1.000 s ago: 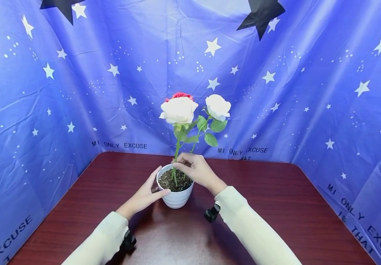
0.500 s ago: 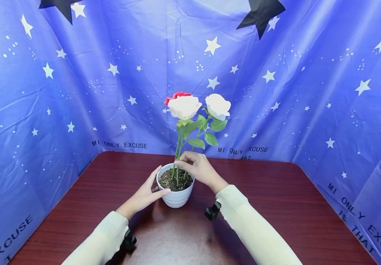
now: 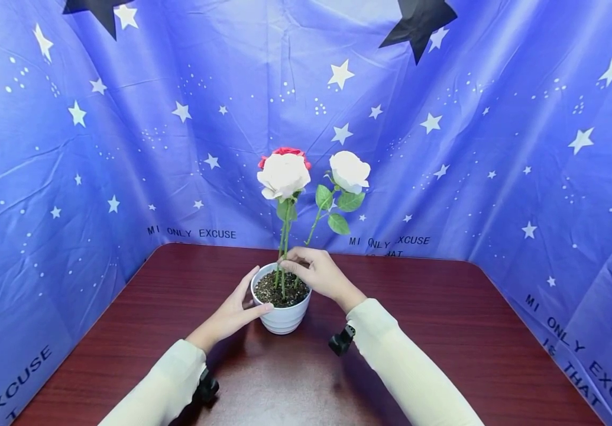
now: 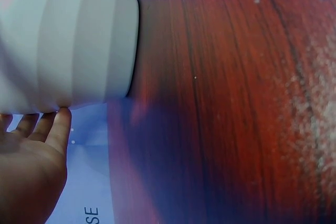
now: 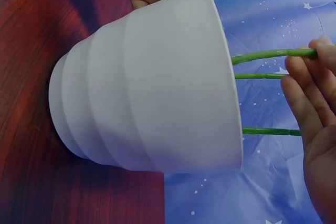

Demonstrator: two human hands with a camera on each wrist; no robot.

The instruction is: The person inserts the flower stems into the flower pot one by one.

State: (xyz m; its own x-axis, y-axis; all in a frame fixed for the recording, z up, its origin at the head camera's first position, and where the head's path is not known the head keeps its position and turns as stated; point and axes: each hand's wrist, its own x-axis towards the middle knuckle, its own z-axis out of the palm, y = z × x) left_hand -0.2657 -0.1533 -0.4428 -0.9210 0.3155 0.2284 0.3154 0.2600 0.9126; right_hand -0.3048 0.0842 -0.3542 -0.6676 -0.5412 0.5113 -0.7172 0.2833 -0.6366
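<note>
A white ribbed flowerpot with dark soil stands upright on the table. My left hand holds it by its left side, thumb at the front rim; in the left wrist view the fingertips touch the wall. Between thumb and fingers, my right hand pinches the green stem of the front white rose, just above the soil. Behind that bloom a red rose is partly hidden. Another white rose leans right, its stem partly behind my right hand.
The dark red wooden table has rounded far corners. A blue curtain with stars and lettering hangs around its back and sides. A small black device sits under the right cuff, another black device under the left.
The front white rose swung right, then back left, and turned, so its leaves show differently. My right hand stayed at the stem with small shifts. My left hand and the pot kept their place.
</note>
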